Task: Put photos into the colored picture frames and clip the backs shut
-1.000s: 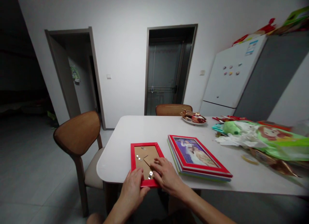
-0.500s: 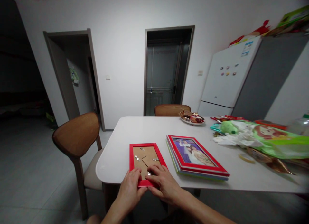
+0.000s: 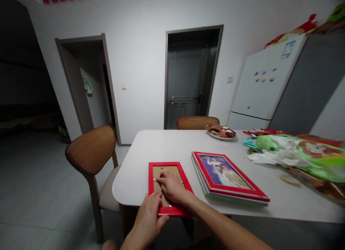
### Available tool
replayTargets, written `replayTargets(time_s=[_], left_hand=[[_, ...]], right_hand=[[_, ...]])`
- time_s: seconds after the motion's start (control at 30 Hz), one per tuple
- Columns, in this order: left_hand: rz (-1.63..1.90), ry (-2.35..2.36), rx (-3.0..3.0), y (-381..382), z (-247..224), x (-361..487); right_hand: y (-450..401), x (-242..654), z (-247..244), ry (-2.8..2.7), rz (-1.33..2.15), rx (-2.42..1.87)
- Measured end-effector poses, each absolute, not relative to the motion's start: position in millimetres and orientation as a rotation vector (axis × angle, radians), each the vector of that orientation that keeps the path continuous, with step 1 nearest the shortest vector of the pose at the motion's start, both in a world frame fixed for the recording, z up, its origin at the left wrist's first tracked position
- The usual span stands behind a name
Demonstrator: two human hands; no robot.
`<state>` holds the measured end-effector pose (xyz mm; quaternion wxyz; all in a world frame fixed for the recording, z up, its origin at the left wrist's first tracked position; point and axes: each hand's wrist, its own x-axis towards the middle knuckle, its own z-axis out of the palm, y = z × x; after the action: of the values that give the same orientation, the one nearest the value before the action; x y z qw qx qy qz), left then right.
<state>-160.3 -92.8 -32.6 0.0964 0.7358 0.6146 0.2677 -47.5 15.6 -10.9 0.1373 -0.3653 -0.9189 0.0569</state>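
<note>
Right up at the far edge of the white tabletop [image 3: 167, 144] sits a loaded plate [image 3: 221, 138], with a wooden chair back [image 3: 198, 123] just beyond that edge and another chair [image 3: 91, 149] beside the left one! Over on the right side, a green printed bag [image 3: 320, 163] sprawls against crumpled white paper [image 3: 284, 154], a yellowish ring [image 3: 292, 183] lies closer to the near edge, and behind stands the refrigerator [image 3: 258, 93]!

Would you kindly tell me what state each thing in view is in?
Red frame: back side up
Left hand: on the frame's near left corner
Right hand: fingers at a metal clip
Frame stack: piled, top picture facing up
Plate: loaded
Refrigerator: doors shut
Left chair: upright
</note>
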Motion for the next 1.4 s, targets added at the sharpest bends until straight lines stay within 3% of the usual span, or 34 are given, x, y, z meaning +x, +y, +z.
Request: replayTargets(time_s=[0.37, 0.57, 0.87, 1.4], left_hand=[[0.841, 1.791, 2.159, -94.6, -31.1, -161.5], [0.788, 1.816, 2.167, -96.7, -27.7, -159.9], [0.707, 1.818, 2.137, -106.0, -23.3, -154.7], [0.592, 1.868, 2.144, -109.6, -16.7, -155.9]], right_hand=[[20.3, -46.2, -15.5, -2.796, 0.052, -0.88], [48.4, -43.5, -12.9, -2.443, 0.283, -1.206], [82.7, -60.7, -18.3, -2.271, 0.266, -1.564], [85.6, -58.2, -18.6, -2.167, 0.337, -1.535]])
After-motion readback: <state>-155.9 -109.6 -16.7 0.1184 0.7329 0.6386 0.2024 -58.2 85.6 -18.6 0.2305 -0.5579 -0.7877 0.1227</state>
